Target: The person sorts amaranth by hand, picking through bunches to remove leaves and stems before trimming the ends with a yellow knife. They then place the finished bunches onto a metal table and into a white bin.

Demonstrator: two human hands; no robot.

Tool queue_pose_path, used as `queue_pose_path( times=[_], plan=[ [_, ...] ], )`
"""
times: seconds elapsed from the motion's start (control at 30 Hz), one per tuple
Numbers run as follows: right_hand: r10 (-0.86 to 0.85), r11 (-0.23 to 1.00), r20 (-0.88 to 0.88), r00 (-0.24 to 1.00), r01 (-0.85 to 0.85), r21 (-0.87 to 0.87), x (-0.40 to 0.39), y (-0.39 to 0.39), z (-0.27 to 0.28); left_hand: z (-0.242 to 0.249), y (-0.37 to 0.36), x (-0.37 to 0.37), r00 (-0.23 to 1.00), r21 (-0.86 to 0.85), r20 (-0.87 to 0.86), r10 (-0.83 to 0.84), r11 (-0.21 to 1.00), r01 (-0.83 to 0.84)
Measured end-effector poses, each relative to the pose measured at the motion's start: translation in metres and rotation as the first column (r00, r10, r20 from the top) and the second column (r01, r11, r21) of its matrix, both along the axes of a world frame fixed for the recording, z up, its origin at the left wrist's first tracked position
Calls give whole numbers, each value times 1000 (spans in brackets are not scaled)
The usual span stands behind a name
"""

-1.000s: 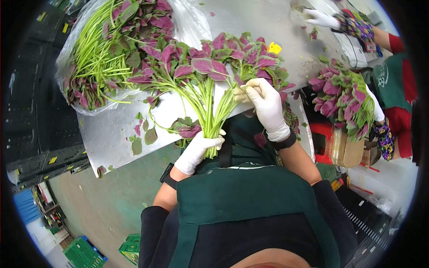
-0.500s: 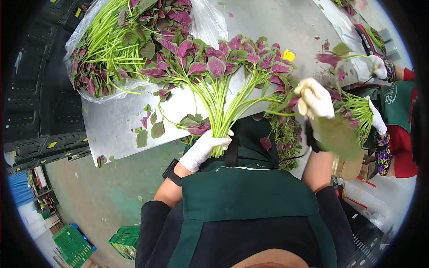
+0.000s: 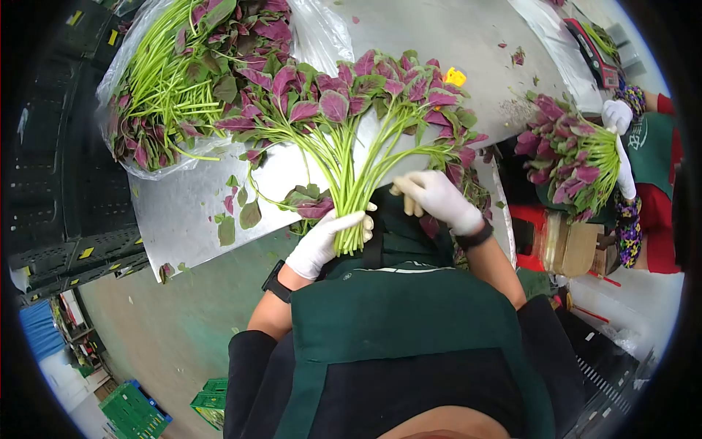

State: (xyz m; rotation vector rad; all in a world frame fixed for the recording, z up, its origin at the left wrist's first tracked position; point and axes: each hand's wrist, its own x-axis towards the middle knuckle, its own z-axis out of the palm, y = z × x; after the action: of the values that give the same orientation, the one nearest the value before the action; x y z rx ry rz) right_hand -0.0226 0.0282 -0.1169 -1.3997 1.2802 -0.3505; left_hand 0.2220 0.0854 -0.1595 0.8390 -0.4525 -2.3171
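My gloved left hand (image 3: 322, 241) is closed round the lower stems of a fanned bunch of red amaranth greens (image 3: 349, 164), whose purple and green leaves spread away from me over the table edge. To the right of those stems, my gloved right hand (image 3: 439, 201) hovers with half-bent, slightly parted fingers. I see nothing in it. A larger heap of the same greens (image 3: 179, 80) lies in a clear plastic bag (image 3: 110, 102) at the upper left. Loose leaves (image 3: 250, 214) are scattered near the table's front edge.
The metal table (image 3: 175, 212) extends ahead, with a yellow object (image 3: 455, 76) on it. Black crates (image 3: 58, 139) stand at left, green crates (image 3: 131, 410) on the floor. At right, a co-worker's gloved hands (image 3: 618, 117) hold another bunch (image 3: 578, 157) beside a red-and-black device (image 3: 594, 55).
My right hand has come left and down toward the stems; the blurred leaf near it is gone. My left hand keeps its hold. The co-worker's hands have come together at their bunch.
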Motion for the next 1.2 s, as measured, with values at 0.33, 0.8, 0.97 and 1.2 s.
queue_pose_path(
  times=[0.33, 0.8, 0.97, 1.2],
  plan=[
    [89, 985, 251, 964, -47, -167, 24, -15, 14, 67, -10, 1, 995, -98, 92, 46, 995, -36],
    [165, 981, 307, 937, -125, -147, 7, 20, 24, 168, -98, -1, 986, -56, -161, 40, 997, -49],
    [139, 974, 371, 918, -60, -217, -5, 19, 27, 215, -76, -17, 980, -410, -195, 32, 905, -111],
    [-109, 988, 890, 443, -49, 145, -4, 8, 23, 143, -54, -47, 999, -121, 18, 39, 992, -36]
  ],
)
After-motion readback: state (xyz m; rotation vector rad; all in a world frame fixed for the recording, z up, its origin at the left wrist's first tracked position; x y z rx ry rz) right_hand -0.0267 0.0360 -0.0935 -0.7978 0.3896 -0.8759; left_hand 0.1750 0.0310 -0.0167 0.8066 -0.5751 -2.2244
